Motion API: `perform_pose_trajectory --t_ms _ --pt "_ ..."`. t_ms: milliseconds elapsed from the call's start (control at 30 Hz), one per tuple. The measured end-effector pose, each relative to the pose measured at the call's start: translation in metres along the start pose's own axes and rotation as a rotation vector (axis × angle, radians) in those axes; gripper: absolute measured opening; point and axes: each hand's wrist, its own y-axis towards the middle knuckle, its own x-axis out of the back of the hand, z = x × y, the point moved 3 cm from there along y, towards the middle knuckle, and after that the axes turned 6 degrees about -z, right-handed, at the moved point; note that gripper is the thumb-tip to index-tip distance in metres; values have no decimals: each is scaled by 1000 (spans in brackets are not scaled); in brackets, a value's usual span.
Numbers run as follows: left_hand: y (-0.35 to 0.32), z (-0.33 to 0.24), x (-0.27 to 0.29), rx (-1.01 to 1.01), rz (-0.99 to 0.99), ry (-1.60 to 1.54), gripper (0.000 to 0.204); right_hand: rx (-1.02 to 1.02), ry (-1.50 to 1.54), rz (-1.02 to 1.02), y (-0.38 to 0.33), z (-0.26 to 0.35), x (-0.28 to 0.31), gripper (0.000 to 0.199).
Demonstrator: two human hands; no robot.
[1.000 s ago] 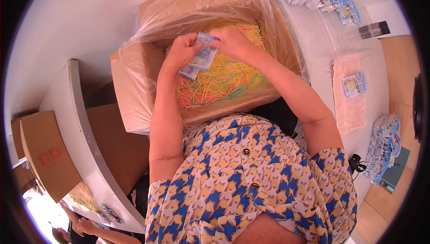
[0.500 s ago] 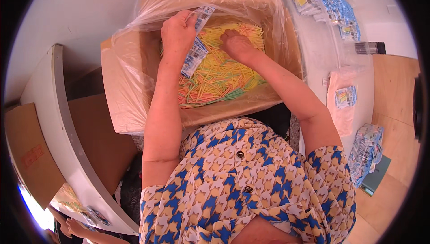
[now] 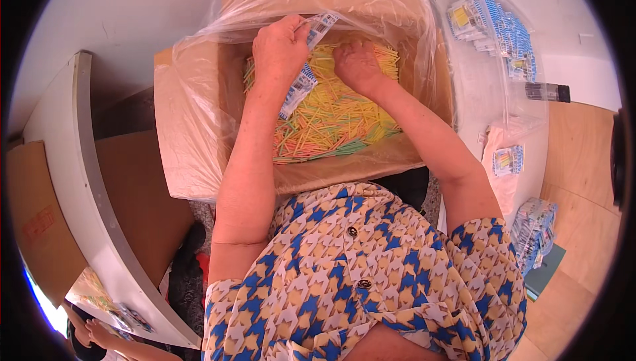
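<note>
Many thin yellow, orange, pink and green sticks [image 3: 331,119] fill an open cardboard box [image 3: 185,129] lined with clear plastic [image 3: 199,82]. Over the box's left part, the closed fingers of my left hand [image 3: 279,53] grip a small clear packet with blue-and-white printing [image 3: 322,28]. Another such packet [image 3: 299,90] shows below that hand, above the sticks; whether the two are joined is hidden. My right hand [image 3: 359,66] is down among the sticks at the far side, its fingers curled in. What lies within them is hidden.
A clear plastic tray [image 3: 493,79] with blue-edged packets [image 3: 507,29] stands at the right. Near it are a dark-capped container [image 3: 548,92], a filled packet [image 3: 508,161] on a pink cloth [image 3: 497,179], and bundled packets [image 3: 533,232]. Another person's hand [image 3: 99,333] shows at lower left.
The whole view has shifted slightly. My right hand's fingers, earlier reaching over the sticks, are now more curled in. My left hand keeps its grip on the packet.
</note>
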Motion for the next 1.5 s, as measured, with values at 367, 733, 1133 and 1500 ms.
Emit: perform_pose_trajectory --t_ms 367,733,1133,1500 --pt "-2 2 3 65 31 -98 14 -720 1834 369 -34 -19 10 19" --pt "0 3 2 79 41 -128 14 -659 1555 434 -30 -22 -12 13" --pt "-1 0 -2 93 37 -185 14 -796 2193 -77 5 -10 -6 12" --pt "-1 -4 3 111 57 -207 13 -908 2026 430 -5 -17 -3 20"
